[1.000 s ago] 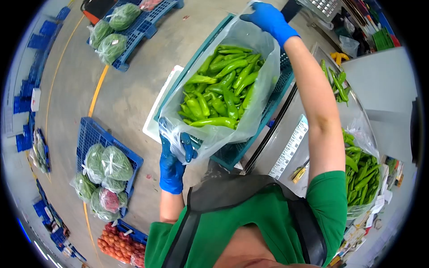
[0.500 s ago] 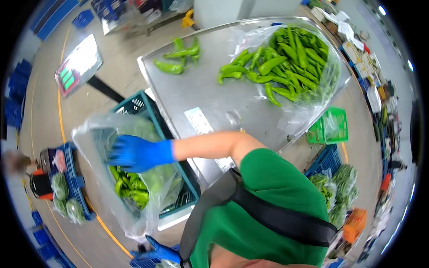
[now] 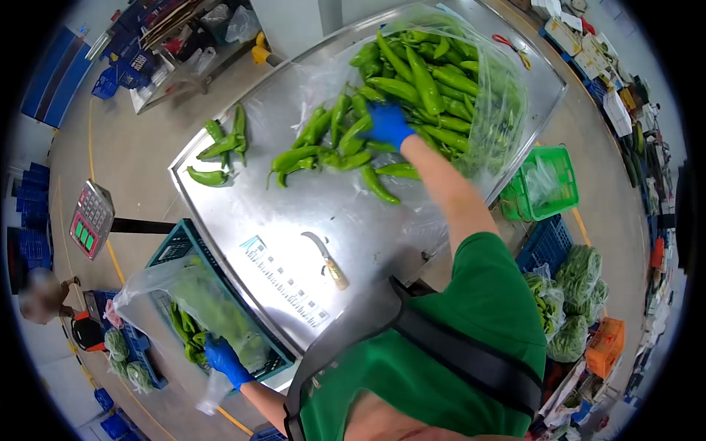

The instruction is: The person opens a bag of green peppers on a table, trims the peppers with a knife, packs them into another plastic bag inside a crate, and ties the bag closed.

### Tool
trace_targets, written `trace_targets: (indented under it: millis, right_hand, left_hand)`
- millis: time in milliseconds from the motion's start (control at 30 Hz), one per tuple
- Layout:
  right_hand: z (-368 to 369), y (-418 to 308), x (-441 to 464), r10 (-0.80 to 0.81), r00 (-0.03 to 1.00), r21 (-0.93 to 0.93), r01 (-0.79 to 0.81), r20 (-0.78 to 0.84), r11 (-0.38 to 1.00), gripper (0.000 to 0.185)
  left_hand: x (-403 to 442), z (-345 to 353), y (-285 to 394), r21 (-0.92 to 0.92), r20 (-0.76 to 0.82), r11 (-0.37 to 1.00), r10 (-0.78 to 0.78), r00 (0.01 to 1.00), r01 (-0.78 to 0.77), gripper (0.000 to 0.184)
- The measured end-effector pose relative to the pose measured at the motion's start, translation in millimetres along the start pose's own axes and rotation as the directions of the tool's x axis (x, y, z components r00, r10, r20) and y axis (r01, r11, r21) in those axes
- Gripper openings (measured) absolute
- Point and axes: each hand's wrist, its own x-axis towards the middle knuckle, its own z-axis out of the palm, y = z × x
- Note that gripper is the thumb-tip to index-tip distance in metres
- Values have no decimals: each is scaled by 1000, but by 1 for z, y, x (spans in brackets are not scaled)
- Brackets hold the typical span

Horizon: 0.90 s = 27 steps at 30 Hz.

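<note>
My right hand (image 3: 387, 126), in a blue glove, is on the pile of long green peppers (image 3: 426, 84) on the steel table, its fingers curled over several of them. The peppers spill out of a clear plastic bag (image 3: 504, 110) lying on its side. At the lower left, my left hand (image 3: 226, 360), also blue-gloved, is closed on the rim of another clear plastic bag (image 3: 147, 283). That bag sits in a dark green crate (image 3: 209, 253) and holds green peppers (image 3: 187, 331). My left fingertips are partly hidden.
A curved knife (image 3: 327, 261) lies on the steel table (image 3: 375, 235) near a label strip (image 3: 283, 283). Scissors (image 3: 512, 50) lie at the far right corner, a few peppers (image 3: 224, 147) at the left. A scale display (image 3: 93, 219) stands beside the crate; a green basket (image 3: 540, 184) is at right.
My right hand has moved from the bag in the crate to the peppers on the table. My left hand has come up to the bag in the crate. The view has shifted.
</note>
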Motion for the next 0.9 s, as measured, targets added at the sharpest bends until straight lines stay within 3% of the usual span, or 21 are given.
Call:
trace_targets:
  millis: [67, 100, 133, 167, 233, 267, 333, 367, 400, 433, 467, 500, 600, 633, 667, 733, 767, 800, 900]
  right_hand:
    - [-1, -25, -18, -12, 987, -33, 17, 160, 999, 97]
    - [18, -34, -29, 3, 999, -140, 4, 52, 990, 82]
    - [38, -44, -43, -41, 998, -225, 51, 51, 973, 67]
    - [21, -53, -66, -109, 994, -102, 107, -6, 989, 55]
    - [22, -70, -98, 13, 997, 32, -16, 78, 999, 52]
    - [21, -61, -108, -104, 987, 240, 72, 121, 968, 48]
    - [8, -28, -119, -344, 931, 613, 203, 121, 764, 41]
    - [-18, -21, -103, -176, 956, 475, 45, 235, 879, 32]
    - [-11, -4, -88, 15, 999, 368, -32, 49, 929, 28]
    - [-4, 15, -73, 183, 970, 275, -135, -159, 952, 24]
    - [-24, 31, -54, 214, 954, 144, -187, -209, 972, 19]
    - [17, 50, -39, 195, 898, -7, -216, -395, 976, 16]
    - [49, 47, -23, 161, 969, -126, -186, -186, 974, 13]
    - [52, 53, -25, 133, 975, 124, -111, -179, 986, 14]
    - [47, 54, -29, 245, 962, 385, -183, -119, 905, 15]
    - [7, 42, -53, 390, 916, 781, -309, 92, 542, 20]
    - [-23, 29, -68, 370, 888, 909, -363, 272, 204, 23]
    - [-55, 15, -83, 287, 854, 900, -406, 435, -157, 27]
    - [-113, -46, -126, 145, 833, 818, -466, 534, -337, 30]
  left_hand:
    - [-56, -34, 107, 254, -433, 967, 134, 891, -22, 65]
    - [-60, -33, 140, 90, -468, 955, 291, 835, -283, 65]
    - [-60, -33, 169, -60, -525, 848, 421, 739, -526, 67]
    - [-61, -29, 205, -48, -463, 755, 563, 685, -654, 70]
    - [-60, -8, 276, -86, -329, 585, 747, 577, -806, 78]
    - [-57, 9, 305, -125, -262, 528, 799, 542, -840, 83]
    - [-41, 64, 342, -130, -122, 493, 853, 507, -860, 91]
    - [-37, 91, 356, -198, 38, 514, 855, 518, -834, 88]
    - [-40, 110, 369, -265, 196, 546, 838, 510, -795, 85]
    - [-55, 116, 381, -124, 241, 535, 833, 498, -836, 87]
    - [-65, 120, 389, 18, 284, 504, 826, 488, -863, 89]
    - [-58, 140, 387, 25, 268, 417, 873, 408, -908, 85]
    - [-70, 128, 390, -72, 248, 472, 862, 443, -878, 83]
    - [-73, 121, 386, -58, 178, 459, 878, 443, -886, 84]
    - [-81, 103, 387, 1, 73, 445, 893, 444, -895, 78]
    - [-84, 85, 382, -472, 26, 519, 816, 577, -713, 60]
    - [-83, 99, 379, -769, 23, 432, 756, 654, -471, 49]
    - [-90, 74, 386, -900, 339, 435, 714, 612, -9, 45]
    - [-115, 35, 403, -950, 303, 189, 757, 579, 250, 37]
